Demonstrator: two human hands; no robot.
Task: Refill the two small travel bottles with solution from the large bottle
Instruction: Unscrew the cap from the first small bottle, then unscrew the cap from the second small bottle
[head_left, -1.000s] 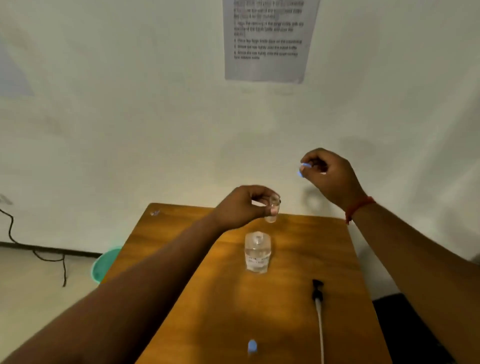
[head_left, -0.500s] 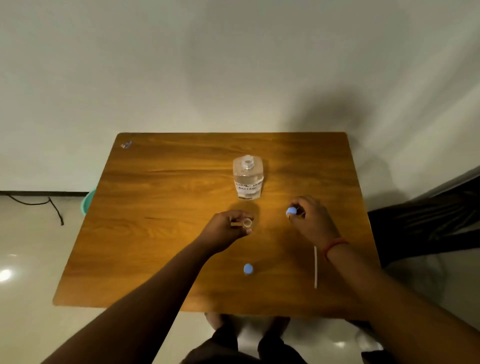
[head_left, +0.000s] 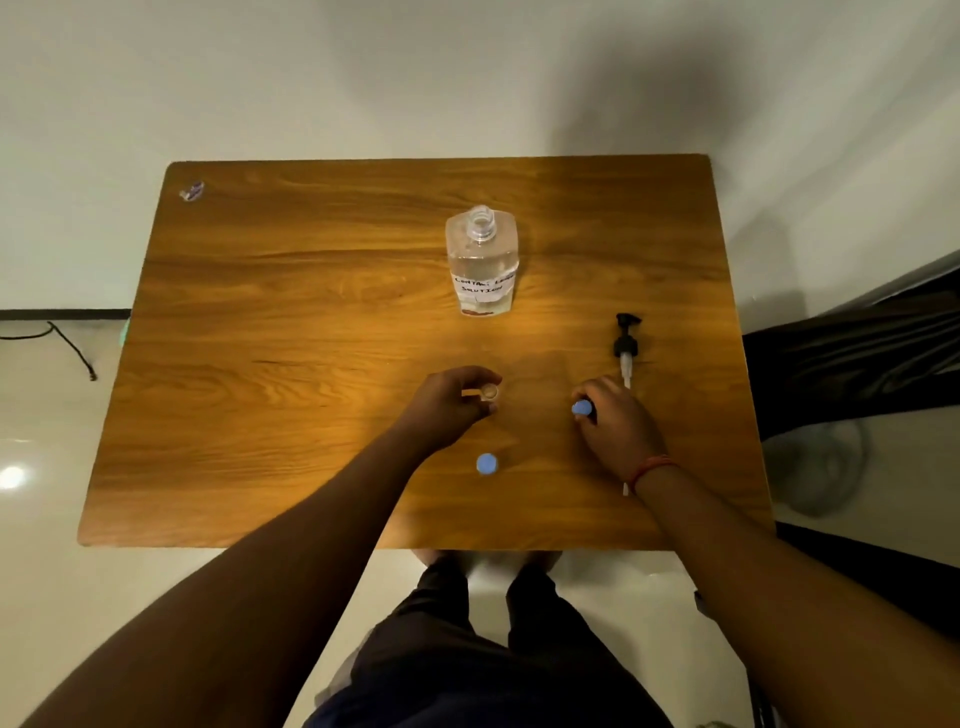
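On a wooden worktop (head_left: 291, 322), an uncapped large bottle (head_left: 482, 262) stands upright. Nearer, the left hand (head_left: 451, 402) has its grip around an open small travel bottle (head_left: 489, 392); the right hand (head_left: 613, 423) pinches a blue cap (head_left: 581, 408). Another blue-capped bottle (head_left: 487, 463) stands between them.

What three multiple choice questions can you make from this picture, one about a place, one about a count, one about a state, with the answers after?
1. Where does the pump dispenser lie on the table?
A. left of the large bottle
B. right of the large bottle
C. inside the large bottle

2. How many blue caps show?
A. one
B. two
C. four

3. The large bottle is:
A. uncapped and upright
B. capped
C. tipped over

Answers:
1 B, it lies toward the right edge.
2 B, one cap on the table, one cap in the right hand.
3 A, its neck is bare.
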